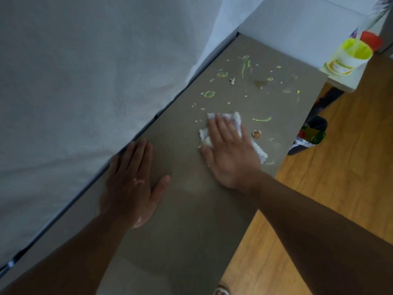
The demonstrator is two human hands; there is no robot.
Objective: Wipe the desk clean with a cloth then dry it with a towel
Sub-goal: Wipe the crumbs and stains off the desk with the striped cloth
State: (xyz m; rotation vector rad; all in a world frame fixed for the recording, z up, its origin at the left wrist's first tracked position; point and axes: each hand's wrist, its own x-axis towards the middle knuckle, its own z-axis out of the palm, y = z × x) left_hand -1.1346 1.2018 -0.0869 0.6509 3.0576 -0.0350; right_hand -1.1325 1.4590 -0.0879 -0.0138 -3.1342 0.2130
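1. My right hand (228, 152) lies flat with straight fingers, pressing the white cloth (258, 153) down on the surface (187, 220). The cloth is bunched under my palm, with bits showing past my fingertips and by my wrist.
2. My left hand (131, 184) is spread flat and holds nothing; it braces on the surface near the white sheet (85, 81) along the far edge.
3. The green smears (209, 94) and pale crumbs sit ahead of the cloth, and a brown scrap (257, 134) lies just beside my right hand, so I judge most of the wiping is not yet done. I see no towel.
4. Risk: because I am pressing and not gripping, the cloth could slide out or roll up under my palm, leaving my bare fingers in the mess.
5. Risk: a sweep to the right could push crumbs and the brown scrap over the near edge onto the wooden floor (340, 188), not into the bin (310, 135).
6. Risk: a bunched, loaded cloth may spread the green smears thin and not lift them.
7. Risk: a long stroke forward could knock the yellow cup (348, 56) beyond the end of the surface.
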